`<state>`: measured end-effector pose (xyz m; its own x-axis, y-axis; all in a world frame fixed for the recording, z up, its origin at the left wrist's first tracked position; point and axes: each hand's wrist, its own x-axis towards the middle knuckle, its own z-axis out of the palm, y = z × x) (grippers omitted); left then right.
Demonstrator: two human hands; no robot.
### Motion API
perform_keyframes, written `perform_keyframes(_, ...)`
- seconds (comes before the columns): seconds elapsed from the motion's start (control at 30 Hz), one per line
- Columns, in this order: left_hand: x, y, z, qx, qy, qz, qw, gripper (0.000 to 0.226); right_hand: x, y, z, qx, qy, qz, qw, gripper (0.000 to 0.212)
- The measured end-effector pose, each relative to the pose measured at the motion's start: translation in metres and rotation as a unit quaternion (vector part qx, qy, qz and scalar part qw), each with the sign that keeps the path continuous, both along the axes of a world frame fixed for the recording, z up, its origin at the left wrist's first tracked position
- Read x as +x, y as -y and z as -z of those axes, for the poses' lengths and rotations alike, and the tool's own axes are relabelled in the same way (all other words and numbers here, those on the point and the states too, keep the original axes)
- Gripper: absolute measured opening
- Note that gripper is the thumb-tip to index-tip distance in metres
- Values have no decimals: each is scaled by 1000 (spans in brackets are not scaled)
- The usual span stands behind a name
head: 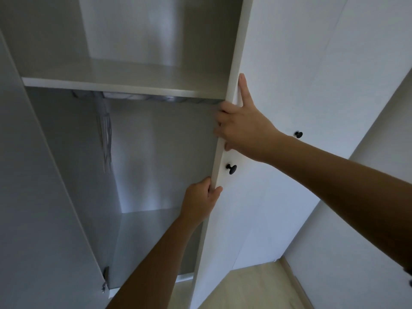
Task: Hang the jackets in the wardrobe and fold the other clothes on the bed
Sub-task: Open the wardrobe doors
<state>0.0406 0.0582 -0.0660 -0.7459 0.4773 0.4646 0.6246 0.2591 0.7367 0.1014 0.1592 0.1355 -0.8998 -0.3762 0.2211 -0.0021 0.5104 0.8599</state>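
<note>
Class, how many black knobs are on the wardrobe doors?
2. One knob is on the gripped door, between left hand and right hand; the other knob is on the next door. A dark shape at the right edge may be another.

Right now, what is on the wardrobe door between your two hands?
A black knob on the door, below the right hand and above the left hand; the head view shows it.

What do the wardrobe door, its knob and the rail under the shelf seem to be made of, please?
The wardrobe door looks like laminated board, matt white: flat face, square edge. The black knob is matt, metal or plastic; cannot tell. The rail is probably metal: bright sheen.
</note>
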Motion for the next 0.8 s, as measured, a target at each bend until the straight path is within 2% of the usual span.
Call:
perform_keyframes(0.1,27,-6,0,-12,16,6,1000,33,30,-10,1,-25,-10,-52,998,35)
perform_keyframes(0.2,51,-15,-5,-70,14,38,997,21,63,-21,2,-96,2,-99,990,29)
perform_keyframes(0.3,76,-23,-14,-125,21,70,989,33,94,-28,13,-218,-40,-131,966,17)
perform_keyframes(0.37,94,-29,-17,-131,23,82,988,34,111,-31,25,-305,-134,-154,930,24)
perform_keyframes(0.43,114,-37,-19,-126,26,95,987,37,123,-30,33,-385,-229,-156,880,55)
perform_keyframes(0.5,133,-49,-21,-137,28,112,984,47,132,-29,35,-489,-279,-140,814,80)
perform_keyframes(0.57,151,-63,-20,-154,27,124,980,58,140,-31,32,-561,-292,-101,768,91)
perform_keyframes(0.63,167,-80,-16,-153,24,124,980,65,148,-45,29,-589,-311,-64,743,94)
perform_keyframes(0.7,177,-95,-12,-146,31,132,980,72,158,-61,23,-646,-322,-13,692,90)
perform_keyframes(0.8,188,-117,-15,-147,82,173,970,85,172,-81,18,-717,-293,61,630,64)
